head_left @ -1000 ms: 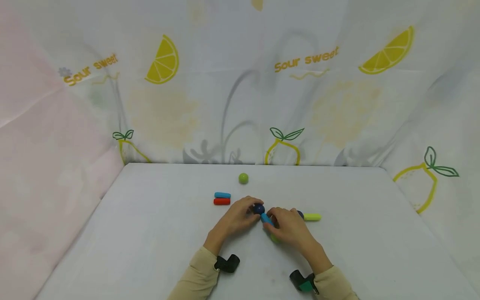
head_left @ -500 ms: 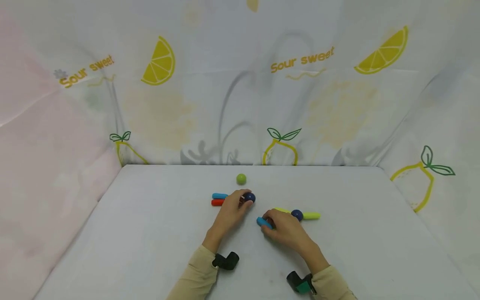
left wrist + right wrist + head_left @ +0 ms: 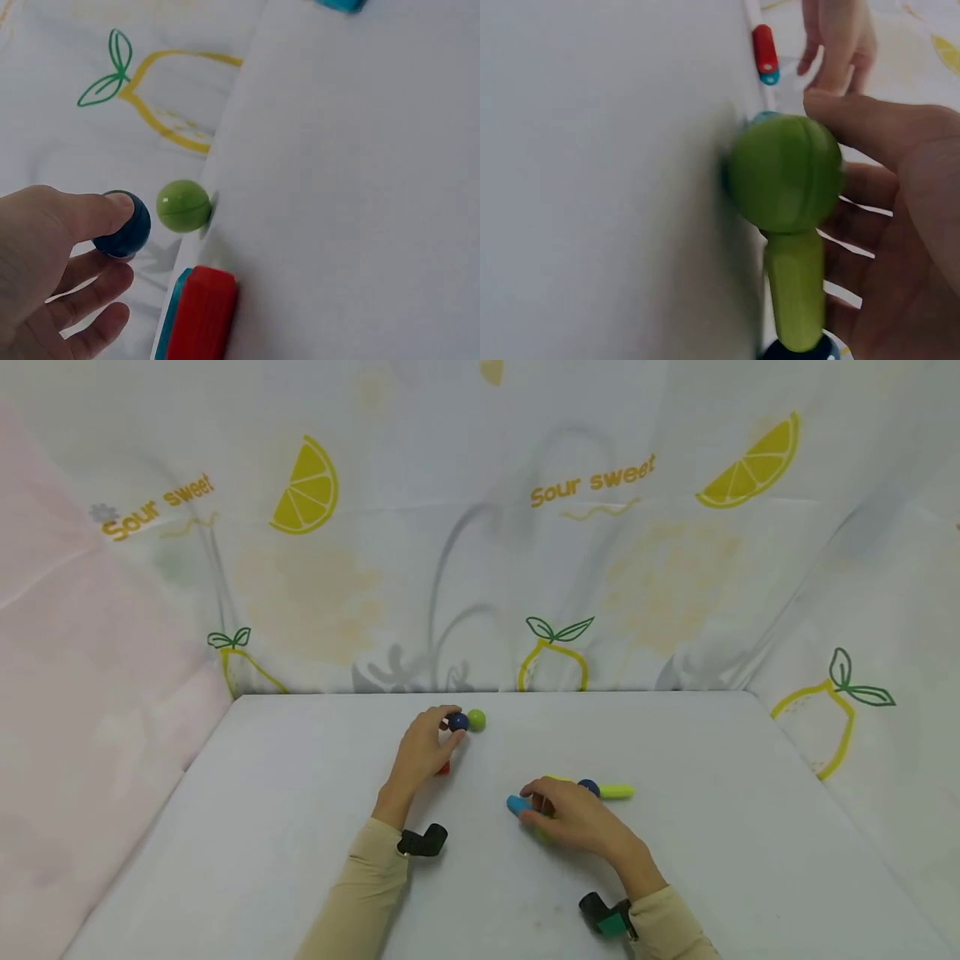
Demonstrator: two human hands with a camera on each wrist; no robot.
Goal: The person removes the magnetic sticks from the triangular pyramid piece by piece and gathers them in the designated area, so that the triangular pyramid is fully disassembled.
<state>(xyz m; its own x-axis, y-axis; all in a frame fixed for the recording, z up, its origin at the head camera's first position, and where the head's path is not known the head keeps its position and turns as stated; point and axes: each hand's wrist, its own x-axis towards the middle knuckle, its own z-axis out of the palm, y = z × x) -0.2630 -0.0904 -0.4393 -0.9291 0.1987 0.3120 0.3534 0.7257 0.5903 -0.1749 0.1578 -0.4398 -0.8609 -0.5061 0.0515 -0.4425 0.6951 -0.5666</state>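
Note:
My left hand (image 3: 420, 752) pinches a dark blue ball (image 3: 129, 231) between thumb and fingers, at the far side of the table. Right beside that ball in the head view is a loose green ball (image 3: 477, 720). Under the hand lie a red rod (image 3: 201, 311) and a blue rod (image 3: 169, 319), side by side. My right hand (image 3: 581, 820) grips a light blue rod (image 3: 517, 805) at the end of a joined toy piece. Its green ball (image 3: 784, 176) and yellow-green rod (image 3: 796, 292) meet beside the palm, with another dark blue ball (image 3: 588, 787) farther along.
A yellow-green rod (image 3: 617, 792) sticks out to the right from the joined piece. The white table (image 3: 750, 827) ends at the back against a hanging cloth (image 3: 420, 568) printed with lemons.
The left hand has carried the dark blue ball away from the light blue rod, leftward and back to the green ball. My right hand stays nearly in place, keeping hold of the rod.

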